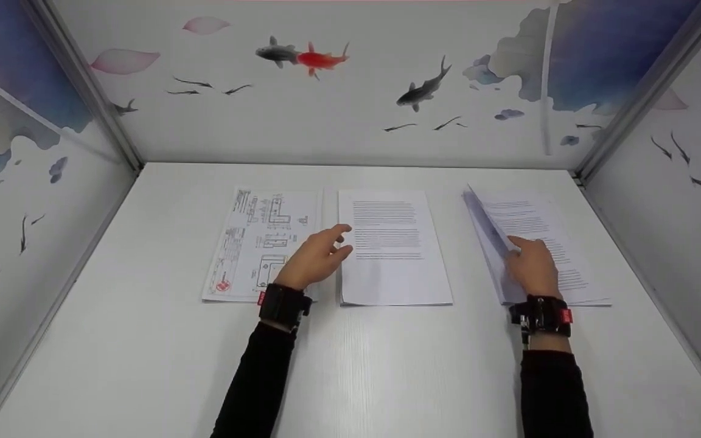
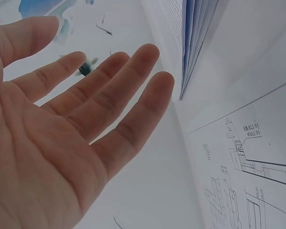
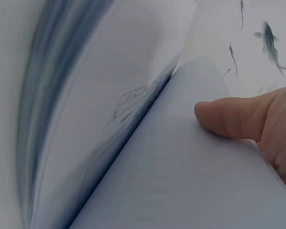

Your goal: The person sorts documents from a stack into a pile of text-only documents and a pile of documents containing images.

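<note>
While the right hand (image 1: 534,267) pinches a lifted sheet (image 3: 152,176) to the right of the middle stack (image 1: 390,281), the left hand (image 1: 313,258) is at the middle stack's left edge with nothing in it. The left hand's grip is loose, the fingers apart and nearly straight and the palm bare; whether a fingertip touches the middle stack cannot be told. The right hand's grip is closed on paper: its thumb (image 3: 229,117) lies against the face of the lifted sheet, and its other fingers are hidden in the right wrist view.

The lifted sheet belongs to the right stack (image 1: 524,210), which lies apart from the middle stack on its right and carries printed lines. The right stack's left side is raised at a slant, and a page with line drawings (image 3: 128,105) shows beside the lifted sheet. Just left of the middle stack lies the drawing stack (image 1: 229,243), partly covered by the left hand, with a red stamp (image 1: 223,285) near its lower left corner. The middle stack lies flat on the white worktop (image 1: 405,377), its top page printed with text.

Nearer the person than the middle stack are two black sleeves (image 1: 259,377). Beyond the middle stack rises a back panel (image 1: 338,121) painted with fish, among them a red fish (image 1: 323,59).
</note>
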Demonstrator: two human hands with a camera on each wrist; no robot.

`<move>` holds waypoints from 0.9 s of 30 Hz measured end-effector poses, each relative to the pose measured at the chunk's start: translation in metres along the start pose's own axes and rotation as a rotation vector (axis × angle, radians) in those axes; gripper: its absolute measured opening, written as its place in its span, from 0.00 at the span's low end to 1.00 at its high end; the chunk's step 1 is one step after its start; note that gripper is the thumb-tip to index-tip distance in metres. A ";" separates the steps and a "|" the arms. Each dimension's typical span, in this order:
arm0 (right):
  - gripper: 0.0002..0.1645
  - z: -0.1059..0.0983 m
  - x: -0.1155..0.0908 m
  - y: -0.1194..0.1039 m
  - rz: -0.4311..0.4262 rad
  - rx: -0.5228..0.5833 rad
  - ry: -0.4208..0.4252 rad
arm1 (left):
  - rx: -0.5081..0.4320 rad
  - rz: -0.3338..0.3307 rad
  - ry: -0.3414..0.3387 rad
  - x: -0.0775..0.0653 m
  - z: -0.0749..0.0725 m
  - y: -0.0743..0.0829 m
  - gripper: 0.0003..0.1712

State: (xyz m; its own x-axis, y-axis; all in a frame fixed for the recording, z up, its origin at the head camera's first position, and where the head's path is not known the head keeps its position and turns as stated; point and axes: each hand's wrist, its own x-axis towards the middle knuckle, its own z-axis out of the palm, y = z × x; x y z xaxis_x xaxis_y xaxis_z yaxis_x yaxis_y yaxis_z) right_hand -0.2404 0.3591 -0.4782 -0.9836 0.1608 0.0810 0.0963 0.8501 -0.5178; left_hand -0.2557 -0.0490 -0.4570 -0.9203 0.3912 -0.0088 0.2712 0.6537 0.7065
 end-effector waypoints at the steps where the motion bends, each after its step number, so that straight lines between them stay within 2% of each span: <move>1: 0.28 0.000 0.000 -0.002 -0.004 -0.005 0.007 | 0.004 0.003 -0.003 0.000 0.001 0.001 0.26; 9: 0.28 0.000 -0.004 -0.015 -0.088 -0.044 0.061 | 0.014 0.028 0.016 0.001 0.009 0.005 0.23; 16: 0.26 0.005 -0.004 -0.031 -0.125 -0.070 0.101 | -0.012 0.080 0.130 0.006 0.015 0.005 0.19; 23: 0.26 0.011 -0.009 -0.058 -0.167 -0.055 0.129 | -0.177 0.165 0.223 0.009 0.026 0.012 0.18; 27: 0.26 0.018 -0.014 -0.076 -0.203 -0.046 0.135 | -0.271 0.171 0.214 0.011 0.034 0.018 0.19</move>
State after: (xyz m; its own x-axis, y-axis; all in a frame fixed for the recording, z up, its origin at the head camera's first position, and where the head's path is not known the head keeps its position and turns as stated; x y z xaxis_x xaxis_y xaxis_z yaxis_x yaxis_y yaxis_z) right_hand -0.2369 0.2837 -0.4553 -0.9546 0.0472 0.2941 -0.0915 0.8931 -0.4405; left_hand -0.2513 -0.0108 -0.4686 -0.9139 0.3169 0.2537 0.3683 0.3848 0.8463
